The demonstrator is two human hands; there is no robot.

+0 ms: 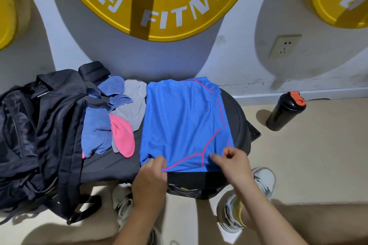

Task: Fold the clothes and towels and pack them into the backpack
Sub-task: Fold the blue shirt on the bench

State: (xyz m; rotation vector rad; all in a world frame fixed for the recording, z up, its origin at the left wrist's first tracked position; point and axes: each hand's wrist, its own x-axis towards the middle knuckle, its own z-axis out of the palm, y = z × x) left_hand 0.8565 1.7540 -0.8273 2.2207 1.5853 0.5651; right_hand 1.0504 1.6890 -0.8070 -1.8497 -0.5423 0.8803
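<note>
A bright blue mesh shirt point(179, 117) with pink seams lies spread flat on a black bench point(111, 165). My left hand point(151, 175) pinches the shirt's near edge at the left. My right hand point(233, 163) pinches the near edge at the right. Left of the shirt lie a crumpled darker blue towel point(97, 133), a grey towel point(133, 105) and a pink cloth point(122, 139). A black backpack point(39, 131) slumps at the bench's left end with its top open.
A black shaker bottle point(284, 111) with an orange cap stands on the floor at the right. The wall with yellow discs and a power socket point(283, 45) is right behind the bench. My sneakers point(262, 181) stand on the beige floor below the bench.
</note>
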